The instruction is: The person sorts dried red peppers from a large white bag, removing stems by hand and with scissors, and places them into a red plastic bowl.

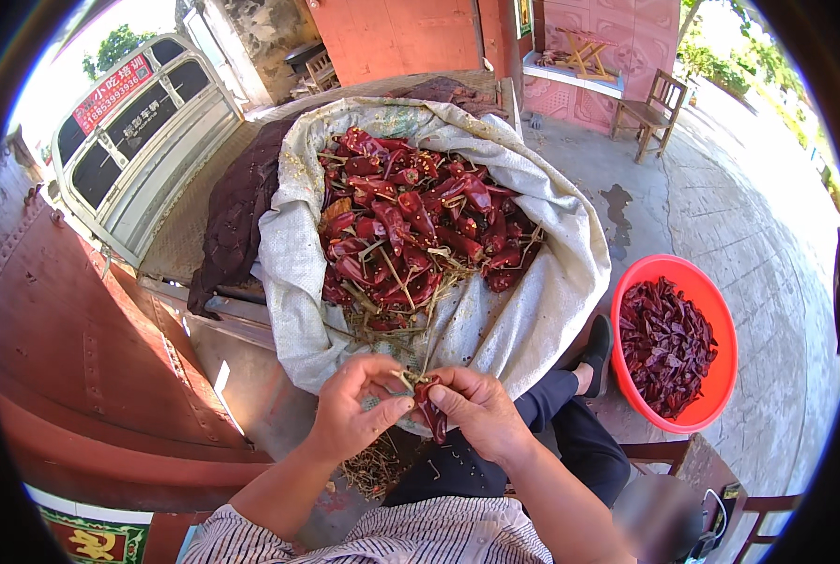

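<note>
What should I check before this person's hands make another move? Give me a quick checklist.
1. Pepper secure: ok, pinched in the right hand.
2. Left hand in position: ok, at the pepper's stem end.
3. Stem detached: cannot tell, fingers partly hide it.
4. White sack accessible: ok, mouth spread wide, red peppers exposed.
5. Red basin steady: ok, appears upright on the ground.
6. Basin clear of the shoe: cannot tell, they look very close.

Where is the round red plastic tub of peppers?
In the head view, the round red plastic tub is on the right side, just beyond the black shoe and to the right of the big white woven sack.
</note>
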### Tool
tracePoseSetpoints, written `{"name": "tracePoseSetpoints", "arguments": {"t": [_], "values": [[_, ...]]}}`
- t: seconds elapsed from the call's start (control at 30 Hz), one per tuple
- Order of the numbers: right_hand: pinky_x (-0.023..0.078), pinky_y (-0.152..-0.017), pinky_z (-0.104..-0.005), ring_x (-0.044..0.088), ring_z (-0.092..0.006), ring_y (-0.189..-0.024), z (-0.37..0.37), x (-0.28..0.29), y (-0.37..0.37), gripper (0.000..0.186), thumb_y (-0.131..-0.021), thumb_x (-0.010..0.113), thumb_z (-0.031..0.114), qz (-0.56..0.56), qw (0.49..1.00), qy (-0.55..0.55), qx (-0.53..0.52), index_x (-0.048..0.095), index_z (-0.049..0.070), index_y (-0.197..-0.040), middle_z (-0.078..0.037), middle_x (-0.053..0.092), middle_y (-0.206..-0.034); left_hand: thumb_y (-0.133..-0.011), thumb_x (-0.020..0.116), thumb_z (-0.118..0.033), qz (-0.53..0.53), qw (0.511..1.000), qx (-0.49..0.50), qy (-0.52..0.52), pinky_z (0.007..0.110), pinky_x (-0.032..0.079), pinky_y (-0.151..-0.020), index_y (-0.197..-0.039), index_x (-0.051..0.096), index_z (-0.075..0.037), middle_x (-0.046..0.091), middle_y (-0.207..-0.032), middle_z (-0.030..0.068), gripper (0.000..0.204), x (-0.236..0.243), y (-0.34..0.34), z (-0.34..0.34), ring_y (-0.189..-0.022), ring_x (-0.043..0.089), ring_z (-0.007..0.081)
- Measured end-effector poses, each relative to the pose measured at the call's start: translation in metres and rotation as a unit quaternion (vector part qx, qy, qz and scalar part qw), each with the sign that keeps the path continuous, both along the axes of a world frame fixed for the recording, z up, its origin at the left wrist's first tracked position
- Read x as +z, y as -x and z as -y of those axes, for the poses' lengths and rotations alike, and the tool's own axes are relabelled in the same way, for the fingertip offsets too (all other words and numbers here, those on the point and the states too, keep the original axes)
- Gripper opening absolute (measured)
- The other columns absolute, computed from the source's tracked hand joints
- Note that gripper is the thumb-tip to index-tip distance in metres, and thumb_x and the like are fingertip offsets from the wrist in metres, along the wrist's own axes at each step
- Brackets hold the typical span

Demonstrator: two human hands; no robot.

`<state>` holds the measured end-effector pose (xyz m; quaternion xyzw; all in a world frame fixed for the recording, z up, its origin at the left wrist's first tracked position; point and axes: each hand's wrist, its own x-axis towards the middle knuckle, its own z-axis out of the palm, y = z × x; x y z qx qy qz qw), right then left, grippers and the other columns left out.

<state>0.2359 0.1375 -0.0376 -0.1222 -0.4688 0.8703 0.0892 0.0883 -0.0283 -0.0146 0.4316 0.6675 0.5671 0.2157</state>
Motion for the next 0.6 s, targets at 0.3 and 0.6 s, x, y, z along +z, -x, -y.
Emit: {"name": "tracePoseSetpoints", "arguments": {"t": [0.3,0.6], "values": [[0.053,-0.069,-0.0259,0.063,-0.0091,-0.080,-0.008,0.017,-0.011,0.027,-0.110,0.062,0.026,0.018,0.989,-0.049,0.138,0.064,0.001,-0.122,-0.004,0.068,-0.100,-0.096,0.074,-0.005,0.091,0.990,-0.108,-0.001,0.037,0.054,-0.104,-0.108,0.078,0.001,0.068,-0.123,0.0134,0.013,0.007,0.003,-0.013,-0.118,0.066,0.0243],[0.057,-0.072,-0.0380,0.071,-0.0192,-0.078,0.003,0.032,-0.008,0.021,-0.102,0.070,0.018,0.076,0.948,-0.294,0.094,0.063,-0.002,-0.103,-0.013,0.070,-0.083,-0.101,0.073,-0.012,0.090,0.990,-0.108,0.007,0.036,0.057,-0.097,-0.106,0.075,0.002,0.070,-0.120,0.0145,0.015,0.004,-0.003,-0.016,-0.110,0.069,0.0237]]}}
